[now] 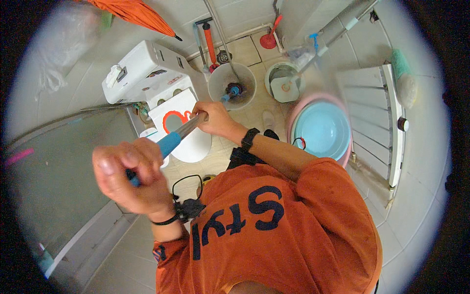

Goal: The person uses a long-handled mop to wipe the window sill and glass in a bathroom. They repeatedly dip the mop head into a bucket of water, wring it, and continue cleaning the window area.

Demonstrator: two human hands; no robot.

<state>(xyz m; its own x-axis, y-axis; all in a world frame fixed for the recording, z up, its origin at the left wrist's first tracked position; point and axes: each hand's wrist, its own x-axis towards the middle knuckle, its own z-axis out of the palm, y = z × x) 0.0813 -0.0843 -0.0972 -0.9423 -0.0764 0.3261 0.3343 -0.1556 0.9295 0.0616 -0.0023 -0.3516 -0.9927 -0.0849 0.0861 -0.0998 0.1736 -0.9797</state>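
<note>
Both of my hands hold what looks like a mop, with a metal shaft (188, 128) and a blue grip (169, 143). My left hand (129, 171), slightly blurred, is closed round the blue upper end. Further down, my right hand (215, 118) wraps the bare metal. Beyond it, the line of the shaft runs toward a whitish bucket (214, 92), where a blue joint (235, 90) and a dark clump show. The clump's details are too small to make out. A thin grey pipe or hose (223, 36) also reaches into this bucket.
A white toilet (196, 147) stands just beyond my hands. At right are a light blue basin (323, 130) inside a pink one, a smaller bucket (274, 73) and a white radiator (391, 122). An orange hand pump (209, 41) and a red plunger (268, 40) stand along the far wall.
</note>
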